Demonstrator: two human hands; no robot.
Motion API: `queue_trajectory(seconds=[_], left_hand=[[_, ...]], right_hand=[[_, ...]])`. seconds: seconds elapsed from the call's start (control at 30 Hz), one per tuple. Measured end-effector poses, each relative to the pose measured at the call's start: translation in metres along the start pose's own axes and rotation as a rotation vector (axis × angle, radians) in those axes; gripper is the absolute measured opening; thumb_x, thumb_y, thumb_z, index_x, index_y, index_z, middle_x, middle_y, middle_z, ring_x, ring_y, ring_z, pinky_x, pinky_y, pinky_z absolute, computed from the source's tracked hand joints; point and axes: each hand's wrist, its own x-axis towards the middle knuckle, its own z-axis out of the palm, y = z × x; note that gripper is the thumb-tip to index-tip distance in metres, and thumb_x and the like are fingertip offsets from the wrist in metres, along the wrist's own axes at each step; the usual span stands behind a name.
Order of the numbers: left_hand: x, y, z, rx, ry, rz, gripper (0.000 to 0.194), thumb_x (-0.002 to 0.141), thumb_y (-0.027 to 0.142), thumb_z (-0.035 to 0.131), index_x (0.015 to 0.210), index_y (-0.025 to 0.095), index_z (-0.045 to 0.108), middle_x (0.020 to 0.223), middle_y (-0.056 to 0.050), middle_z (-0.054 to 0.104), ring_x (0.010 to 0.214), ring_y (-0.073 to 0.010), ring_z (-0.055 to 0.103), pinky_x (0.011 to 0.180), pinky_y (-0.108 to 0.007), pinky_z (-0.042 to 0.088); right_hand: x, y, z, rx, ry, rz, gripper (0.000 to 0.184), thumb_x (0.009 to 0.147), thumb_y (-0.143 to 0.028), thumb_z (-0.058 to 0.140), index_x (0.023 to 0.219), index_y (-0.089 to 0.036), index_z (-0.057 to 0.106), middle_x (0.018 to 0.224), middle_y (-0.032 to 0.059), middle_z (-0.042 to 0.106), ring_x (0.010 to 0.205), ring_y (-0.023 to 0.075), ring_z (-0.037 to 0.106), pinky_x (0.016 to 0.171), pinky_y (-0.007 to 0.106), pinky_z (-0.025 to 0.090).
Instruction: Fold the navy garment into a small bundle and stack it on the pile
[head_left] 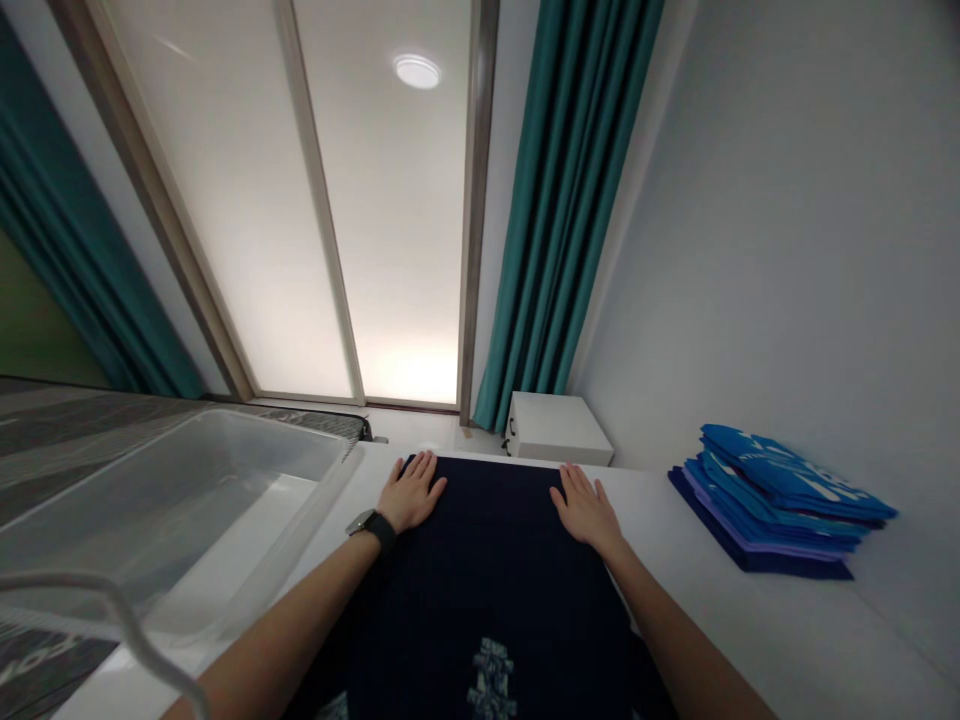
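Observation:
A dark navy garment (491, 560) with a pale patterned print near its lower middle lies spread over the white table (645, 500). On its far left corner rests my left hand (409, 495), palm down with the fingers stretched out; a dark-banded watch (377, 528) is on that wrist. My right hand (586, 508) presses flat on the far right corner, fingers extended and the thumb apart. Neither hand grips the cloth. The near end of the garment runs out of view at the bottom.
To the right sits a stack of folded blue and purple cloth (780, 505). A clear plastic bin (315, 500) stands at the left, with a pale cable (120, 605) crossing in front. Beyond the table are a white cabinet (559, 425), teal curtains (570, 200) and frosted sliding doors (390, 230).

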Motion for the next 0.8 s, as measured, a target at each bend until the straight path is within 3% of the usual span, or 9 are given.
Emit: queue_trajectory(seconds=[0.17, 0.7, 0.8], left_hand=[[-0.013, -0.039, -0.007, 0.016, -0.018, -0.068, 0.054, 0.098, 0.041, 0.03, 0.148, 0.02, 0.034, 0.154, -0.008, 0.032, 0.144, -0.0229, 0.027, 0.116, -0.049, 0.018], [-0.016, -0.039, -0.009, -0.01, 0.012, -0.052, 0.053, 0.096, 0.039, 0.033, 0.146, 0.021, 0.038, 0.153, -0.008, 0.035, 0.144, -0.024, 0.026, 0.116, -0.05, 0.018], [-0.014, -0.042, -0.009, -0.121, 0.017, -0.049, 0.05, 0.096, 0.036, 0.034, 0.142, 0.022, 0.043, 0.152, -0.007, 0.037, 0.144, -0.0234, 0.026, 0.116, -0.05, 0.017]], right_hand=[[0.0, 0.0, -0.001, 0.004, -0.002, 0.003, 0.065, 0.097, -0.047, 0.02, 0.152, -0.012, 0.02, 0.16, 0.0069, 0.017, 0.147, 0.0202, 0.011, 0.118, 0.049, 0.006], [-0.003, -0.002, -0.004, 0.018, -0.002, 0.002, 0.064, 0.097, -0.046, 0.02, 0.152, -0.012, 0.021, 0.16, 0.0077, 0.017, 0.147, 0.0197, 0.01, 0.118, 0.048, 0.005], [-0.003, -0.003, -0.003, 0.052, 0.002, 0.007, 0.065, 0.097, -0.046, 0.022, 0.151, -0.011, 0.022, 0.159, 0.0072, 0.017, 0.147, 0.0193, 0.01, 0.118, 0.048, 0.004]])
